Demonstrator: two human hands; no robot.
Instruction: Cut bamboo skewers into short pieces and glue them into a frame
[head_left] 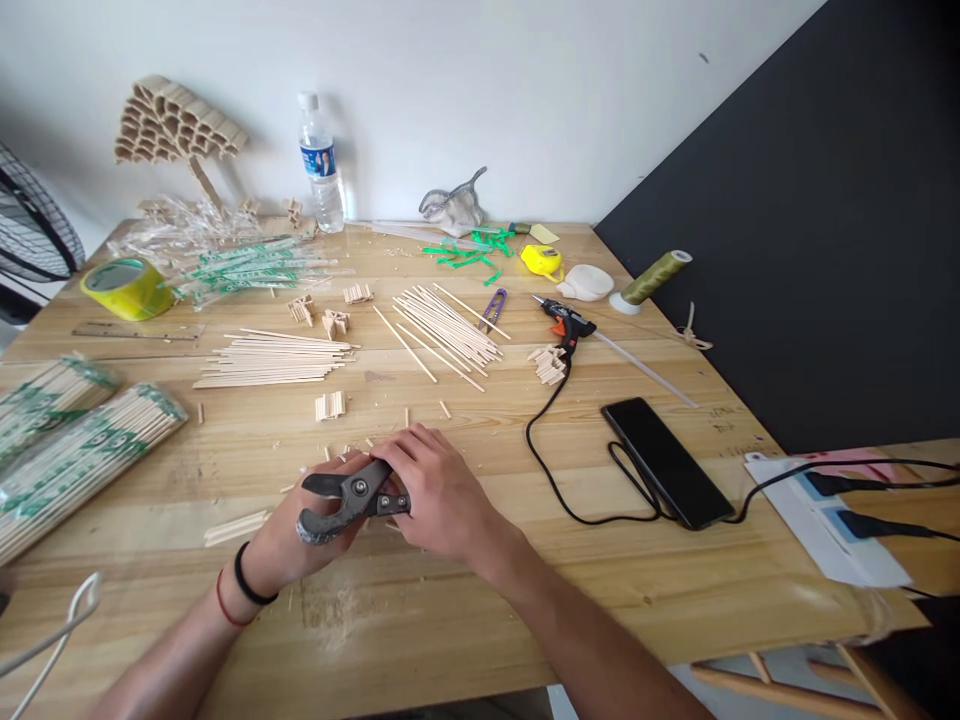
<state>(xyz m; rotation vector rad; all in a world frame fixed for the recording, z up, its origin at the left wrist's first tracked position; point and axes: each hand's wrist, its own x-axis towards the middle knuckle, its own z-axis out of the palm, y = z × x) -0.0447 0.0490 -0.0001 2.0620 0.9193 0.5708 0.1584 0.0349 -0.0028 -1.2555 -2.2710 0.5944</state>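
Observation:
My right hand is wrapped round the handles of a pair of pruning shears, whose jaws point left and stand apart. Just behind the jaws, my left hand has its fingers curled close to the right fingertips. The shears cover most of those left fingers, so what they hold cannot be made out. Short cut stick pieces lie scattered beyond the hands, and a small pile of short pieces sits a little farther off. Beside my left wrist rest a few longer cut sticks.
Two bundles of long wooden sticks lie loose across the middle. Wrapped stick packs are at left. A hot glue gun, its cord, a phone and a power strip occupy the right. A water bottle stands behind.

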